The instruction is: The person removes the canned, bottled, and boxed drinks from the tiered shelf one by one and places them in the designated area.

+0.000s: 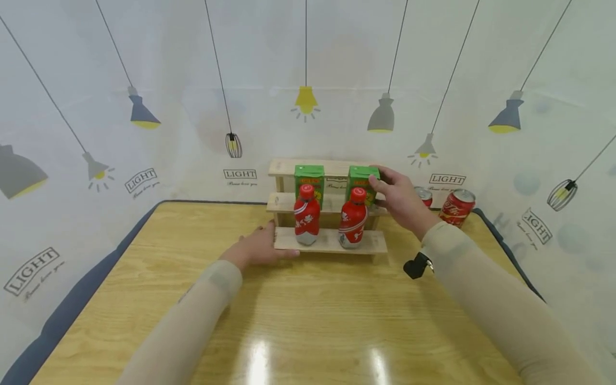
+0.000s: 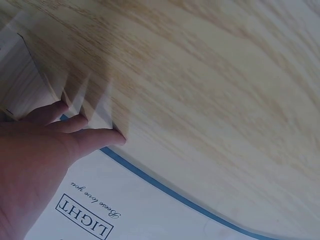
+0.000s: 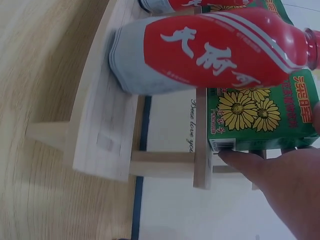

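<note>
A stepped wooden rack [image 1: 327, 241] has two red bottles [image 1: 307, 215] on its lowest shelf. On the middle shelf, behind them, stand two green drink cartons [image 1: 309, 177]. My right hand [image 1: 401, 198] grips the right-hand carton [image 3: 265, 112], its thumb and fingers about the box, which is upright at the shelf's right end. At the rack's lower left corner is my left hand [image 1: 262, 246], thumb stretched along the bottom shelf's front edge. In the left wrist view its fingers [image 2: 97, 139] extend straight, tips close over the tabletop; the thumb is hidden there.
Two red cans [image 1: 457, 207] stand on the table right of the rack, one partly hidden by my right hand. A wall sheet [image 1: 260, 69] printed with lamps hangs close behind the rack. The wooden table [image 1: 308, 315] stretches out in front.
</note>
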A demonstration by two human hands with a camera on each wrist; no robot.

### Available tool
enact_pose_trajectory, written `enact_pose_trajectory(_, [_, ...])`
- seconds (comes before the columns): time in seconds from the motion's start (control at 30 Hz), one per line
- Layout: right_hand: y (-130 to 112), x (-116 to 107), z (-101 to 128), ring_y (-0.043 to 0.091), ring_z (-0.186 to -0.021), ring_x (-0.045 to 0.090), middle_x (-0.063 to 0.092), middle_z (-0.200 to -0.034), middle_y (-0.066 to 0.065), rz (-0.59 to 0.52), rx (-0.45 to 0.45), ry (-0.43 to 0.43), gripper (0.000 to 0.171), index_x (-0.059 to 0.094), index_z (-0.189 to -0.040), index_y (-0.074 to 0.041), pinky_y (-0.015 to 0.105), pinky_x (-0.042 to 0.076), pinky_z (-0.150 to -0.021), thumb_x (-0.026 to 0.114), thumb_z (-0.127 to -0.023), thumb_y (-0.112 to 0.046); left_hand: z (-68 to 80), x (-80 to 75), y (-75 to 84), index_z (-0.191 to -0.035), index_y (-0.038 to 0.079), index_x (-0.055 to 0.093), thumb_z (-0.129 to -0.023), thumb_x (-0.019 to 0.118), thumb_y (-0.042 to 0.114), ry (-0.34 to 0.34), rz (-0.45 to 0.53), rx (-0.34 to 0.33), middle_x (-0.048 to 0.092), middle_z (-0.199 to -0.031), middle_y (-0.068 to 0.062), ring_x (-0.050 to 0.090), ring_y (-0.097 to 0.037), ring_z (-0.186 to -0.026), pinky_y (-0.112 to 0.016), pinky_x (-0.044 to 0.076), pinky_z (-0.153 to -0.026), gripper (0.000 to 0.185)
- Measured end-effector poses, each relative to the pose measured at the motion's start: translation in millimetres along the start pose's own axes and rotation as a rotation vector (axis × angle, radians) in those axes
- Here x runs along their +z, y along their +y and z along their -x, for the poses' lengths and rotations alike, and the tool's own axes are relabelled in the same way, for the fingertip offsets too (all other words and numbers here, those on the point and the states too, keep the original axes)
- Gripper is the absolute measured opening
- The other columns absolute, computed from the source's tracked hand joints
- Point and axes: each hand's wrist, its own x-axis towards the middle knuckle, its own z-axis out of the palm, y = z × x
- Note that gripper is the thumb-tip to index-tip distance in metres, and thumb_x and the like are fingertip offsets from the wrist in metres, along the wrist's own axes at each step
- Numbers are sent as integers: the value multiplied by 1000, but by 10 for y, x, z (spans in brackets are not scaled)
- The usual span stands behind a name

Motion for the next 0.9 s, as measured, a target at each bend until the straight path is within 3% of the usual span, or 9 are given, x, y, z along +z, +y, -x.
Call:
enact_pose_trajectory(0.3, [74, -341, 187, 32, -152, 41, 35, -168, 12, 40, -34, 3, 66, 31, -168, -17, 59, 38, -127, 51, -111, -43, -21, 8, -4, -172, 8, 10, -69, 59, 101, 2, -13, -5, 31, -175, -19, 22, -45, -164, -82, 13, -125, 147])
enact_pose_trajectory(0.5, [108, -655, 326, 16, -133, 54, 48, -145, -8, 107, -11, 26, 72, 28, -170, -22, 51, 45, -123, 52, -108, -51, -27, 7, -11, -171, 9, 12, -71, 60, 100, 4, -18, -4, 33, -174, -18, 24, -45, -164, -82, 15, -124, 144])
enact_pose_trajectory(0.67, [112, -927, 453, 10, -130, 52, 43, -154, -5, 200, -21, 50, 75, 25, -171, -21, 49, 47, -122, 48, -108, -54, -14, 2, -1, -171, 9, 13, -71, 62, 99, 9, -13, 2, 35, -173, -18, 25, -46, -163, -83, 15, -124, 143])
enact_pose_trajectory(0.77, [123, -1092, 522, 7, -130, 52, 44, -153, -7, 221, -30, 64, 79, 24, -171, -20, 40, 53, -117, 48, -106, -58, -1, 3, 6, -171, 9, 13, -72, 61, 99, 7, -14, 2, 35, -173, -19, 26, -46, -163, -83, 15, -124, 142])
enact_pose_trajectory(0.9, [159, -1306, 598, 3, -118, 59, 52, -137, -15, 156, -45, 79, 77, 28, -170, -17, 19, 61, -94, 54, -106, -52, 10, -1, 12, -171, 8, 13, -73, 61, 98, 8, -17, -1, 34, -173, -19, 26, -46, -163, -83, 15, -124, 142])
